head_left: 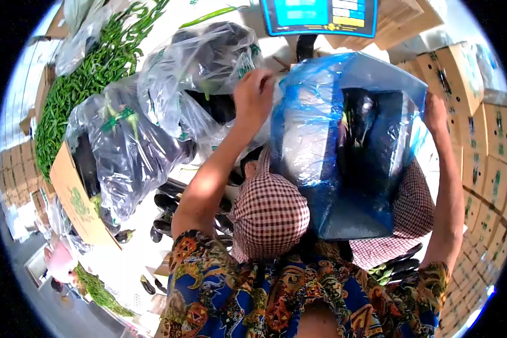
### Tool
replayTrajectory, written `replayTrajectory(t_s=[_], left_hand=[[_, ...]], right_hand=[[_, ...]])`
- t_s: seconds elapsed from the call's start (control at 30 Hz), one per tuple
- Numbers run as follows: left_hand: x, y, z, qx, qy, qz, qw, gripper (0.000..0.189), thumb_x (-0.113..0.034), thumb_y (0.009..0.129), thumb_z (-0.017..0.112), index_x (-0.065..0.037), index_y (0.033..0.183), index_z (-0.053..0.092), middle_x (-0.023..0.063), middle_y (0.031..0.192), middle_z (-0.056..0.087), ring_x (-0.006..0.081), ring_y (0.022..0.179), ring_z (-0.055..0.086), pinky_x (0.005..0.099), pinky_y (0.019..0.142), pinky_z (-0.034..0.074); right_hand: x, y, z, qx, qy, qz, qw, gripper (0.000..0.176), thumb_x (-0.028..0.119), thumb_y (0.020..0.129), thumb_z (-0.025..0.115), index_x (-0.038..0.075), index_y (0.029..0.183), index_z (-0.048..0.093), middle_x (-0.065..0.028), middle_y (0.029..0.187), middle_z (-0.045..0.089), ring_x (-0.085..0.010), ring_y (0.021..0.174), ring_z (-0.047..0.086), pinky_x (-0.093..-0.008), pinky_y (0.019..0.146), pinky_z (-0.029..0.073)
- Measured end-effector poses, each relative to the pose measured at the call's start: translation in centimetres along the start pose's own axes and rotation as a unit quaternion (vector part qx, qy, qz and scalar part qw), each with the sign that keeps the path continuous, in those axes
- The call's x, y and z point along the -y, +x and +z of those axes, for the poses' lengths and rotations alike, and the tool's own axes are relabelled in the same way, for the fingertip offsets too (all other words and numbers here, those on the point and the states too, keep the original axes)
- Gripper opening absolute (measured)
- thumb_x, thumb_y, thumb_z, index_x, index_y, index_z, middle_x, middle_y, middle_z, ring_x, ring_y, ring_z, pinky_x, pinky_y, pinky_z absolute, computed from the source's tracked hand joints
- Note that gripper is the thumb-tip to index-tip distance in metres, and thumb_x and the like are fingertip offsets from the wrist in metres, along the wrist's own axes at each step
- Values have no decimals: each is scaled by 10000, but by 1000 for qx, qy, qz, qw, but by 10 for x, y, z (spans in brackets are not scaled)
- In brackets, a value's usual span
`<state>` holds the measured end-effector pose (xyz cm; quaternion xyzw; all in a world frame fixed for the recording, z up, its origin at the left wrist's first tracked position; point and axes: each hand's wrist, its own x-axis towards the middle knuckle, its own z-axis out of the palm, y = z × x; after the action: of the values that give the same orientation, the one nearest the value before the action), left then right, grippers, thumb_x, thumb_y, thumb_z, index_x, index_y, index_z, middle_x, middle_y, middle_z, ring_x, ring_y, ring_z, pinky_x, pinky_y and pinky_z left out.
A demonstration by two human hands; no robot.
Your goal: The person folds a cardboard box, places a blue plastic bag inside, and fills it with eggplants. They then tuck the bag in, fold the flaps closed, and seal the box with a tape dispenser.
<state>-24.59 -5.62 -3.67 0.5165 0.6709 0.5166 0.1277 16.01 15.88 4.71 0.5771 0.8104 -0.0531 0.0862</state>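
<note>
A box with a blue plastic liner stands in front of me, tilted towards my body. Dark, glossy eggplants lie inside it, partly under the plastic. My left hand is at the liner's left edge with curled fingers; what they hold, if anything, is hidden. At the opposite edge, my right hand closes on the blue liner, its fingertips mostly out of sight. Clear plastic bags holding eggplants lie left of my left hand. A checkered cloth covers something rounded beside my left forearm.
A lit scale display stands behind the box. Green chili peppers are heaped at the far left, near an open cardboard box. Cardboard cartons are stacked on the right. Loose eggplants lie on the left. Another person is at lower left.
</note>
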Motion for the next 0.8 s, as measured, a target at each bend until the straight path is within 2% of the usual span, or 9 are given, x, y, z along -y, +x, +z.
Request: replayTrajectory(t_s=[0.07,0.17,0.33,0.4,0.43,0.53,0.63,0.7,0.8], left_hand=[[10,-32,-33,-25,17,-60,998,92,-71,856,595,-16,923,625,122,773,626,256,688,607,326,625,484],[18,-50,-82,-35,-61,-245,967,113,-86,889,584,6,939,626,68,807,639,128,681,602,272,616,482],[134,-65,-50,-19,-273,-431,860,159,-134,883,580,-31,975,658,65,814,656,139,719,636,281,625,508],[200,-60,4,61,153,-325,931,195,-187,881,572,-66,1001,666,78,889,682,216,760,664,343,646,525],[200,-44,15,73,202,-317,924,210,-200,882,568,-62,1012,659,83,894,679,218,765,662,345,650,525],[191,-13,35,92,220,-333,912,260,-238,885,555,-49,1042,639,97,911,672,225,779,658,351,663,526],[193,7,49,104,241,-347,900,313,-277,888,541,-37,1073,618,112,929,665,232,794,654,356,675,527],[199,12,57,112,250,-351,895,349,-303,890,532,-28,1094,604,121,940,660,237,804,651,360,684,527],[202,12,65,119,249,-357,893,404,-341,893,519,-16,1124,584,136,957,653,244,819,647,365,696,528]], right_hand=[[-15,-22,-5,-25,-115,19,993,235,258,914,517,72,1012,622,-227,995,635,-439,924,603,-519,767,490],[9,-52,-30,-246,40,-47,967,176,86,882,564,46,1036,637,-193,1032,630,-373,911,632,-408,776,517],[206,-102,-90,-157,159,-318,922,117,7,827,609,29,938,640,-139,942,632,-303,864,630,-366,739,534],[252,-97,-65,-88,184,-427,881,93,54,820,621,32,908,643,-128,929,639,-286,911,630,-354,751,563],[282,-93,-46,-72,170,-502,845,119,53,783,619,29,895,647,-115,965,643,-279,909,633,-343,740,572],[342,-82,-6,-18,167,-578,798,360,116,738,702,23,1075,613,-131,1192,564,-317,1080,542,-385,902,501],[371,-71,32,102,34,-501,859,405,97,746,645,66,1147,593,-103,1236,515,-264,1171,478,-386,955,433],[349,-54,127,-37,-185,-520,833,381,119,772,605,77,1150,593,-99,1213,527,-256,1171,481,-382,952,432],[340,-43,157,-49,-248,-516,819,358,150,811,547,84,1160,589,-94,1202,540,-257,1173,486,-395,959,425]])
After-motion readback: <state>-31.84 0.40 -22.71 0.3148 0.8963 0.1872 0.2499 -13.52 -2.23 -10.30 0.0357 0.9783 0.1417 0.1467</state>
